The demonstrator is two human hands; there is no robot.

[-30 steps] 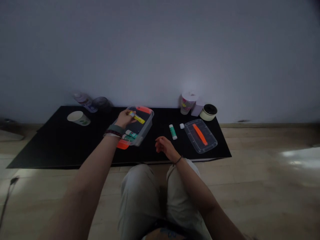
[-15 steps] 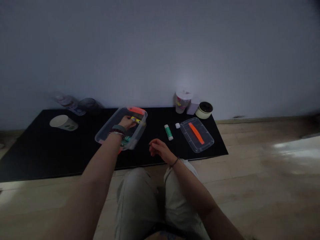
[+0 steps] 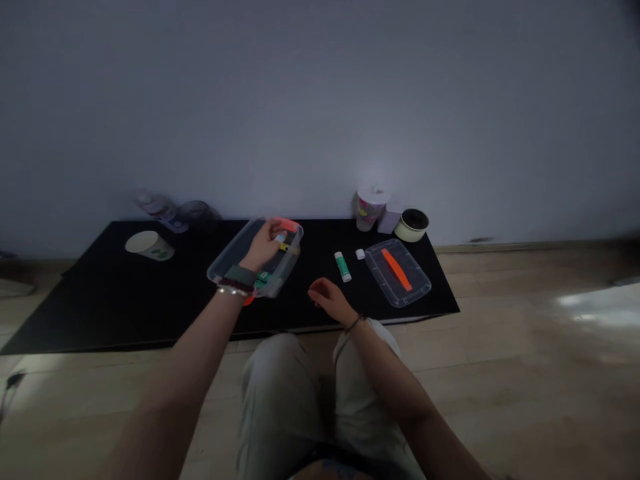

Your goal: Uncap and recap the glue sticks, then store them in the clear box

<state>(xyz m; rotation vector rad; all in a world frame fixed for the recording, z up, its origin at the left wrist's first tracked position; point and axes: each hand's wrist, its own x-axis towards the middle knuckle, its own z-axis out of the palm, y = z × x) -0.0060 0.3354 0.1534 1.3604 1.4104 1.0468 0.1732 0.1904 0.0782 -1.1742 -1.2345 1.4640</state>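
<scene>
My left hand reaches into a clear plastic box with orange latches. Its fingers are apart and bent over a small yellow item and a pale round piece, too blurred to name. Green packaging lies in the near part of the box, partly behind my wrist. My right hand hovers over the table's front edge, fingers loosely curved and holding nothing. Just beyond it lies a green and white glue stick, with a white cap to its right.
A clear lid with an orange handle lies on the black table at right. Behind it stand a lidded cup, a pale box and a cream round container. At left are a tipped paper cup, a bottle and a dark container.
My left hand has shifted toward the box's far right end, and its fingers have come off the yellow item. My right hand stays nearly in place. The whole view has shifted slightly.
</scene>
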